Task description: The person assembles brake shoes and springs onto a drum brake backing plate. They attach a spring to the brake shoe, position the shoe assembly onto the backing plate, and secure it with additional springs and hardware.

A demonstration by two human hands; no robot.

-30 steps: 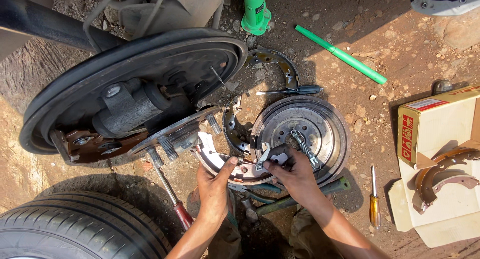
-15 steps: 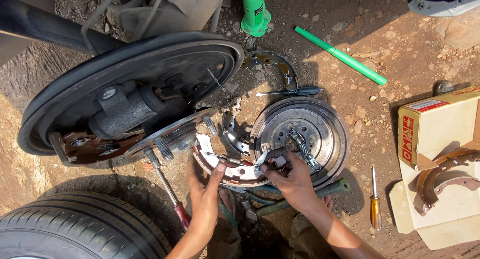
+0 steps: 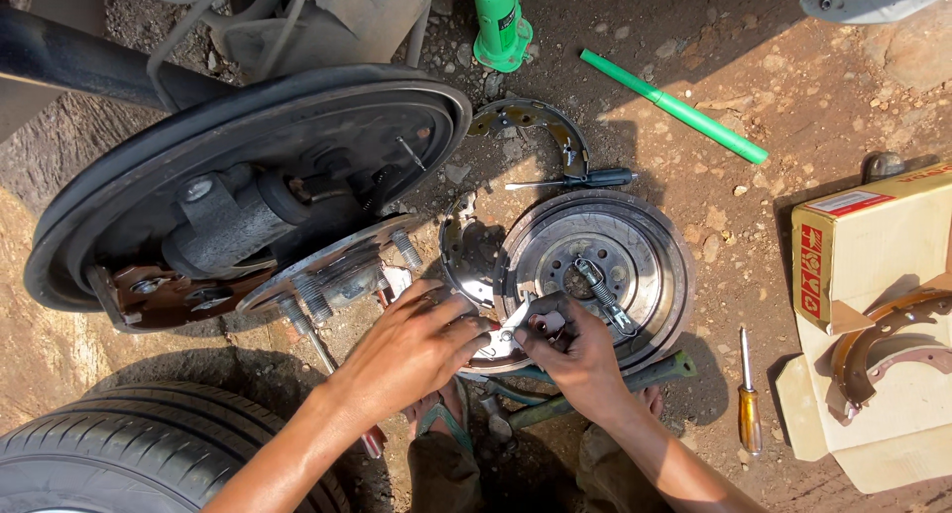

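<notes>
My left hand (image 3: 412, 346) and my right hand (image 3: 572, 346) meet over a curved brake shoe (image 3: 466, 255) at the near left edge of a brake drum (image 3: 605, 265) lying flat on the dirt. The left hand covers the shoe's lower end. The right hand's fingers pinch small metal parts (image 3: 531, 320) fixed to the shoe. A spring (image 3: 602, 293) lies in the drum's centre. Just left of my hands stands the wheel hub (image 3: 332, 270) with its studs, in front of the round backing plate (image 3: 248, 176).
Another brake shoe (image 3: 535, 121) and a dark screwdriver (image 3: 575, 181) lie beyond the drum. A green jack (image 3: 501, 22) and green rod (image 3: 674, 107) sit farther back. An open carton (image 3: 873, 265) with brake shoes (image 3: 892, 340), a yellow-handled screwdriver (image 3: 749, 404) and a tyre (image 3: 159, 454) lie nearby.
Both hands have closed in together on the shoe's lower end. The left hand has shifted right over it, and the right hand's fingers now pinch the small parts.
</notes>
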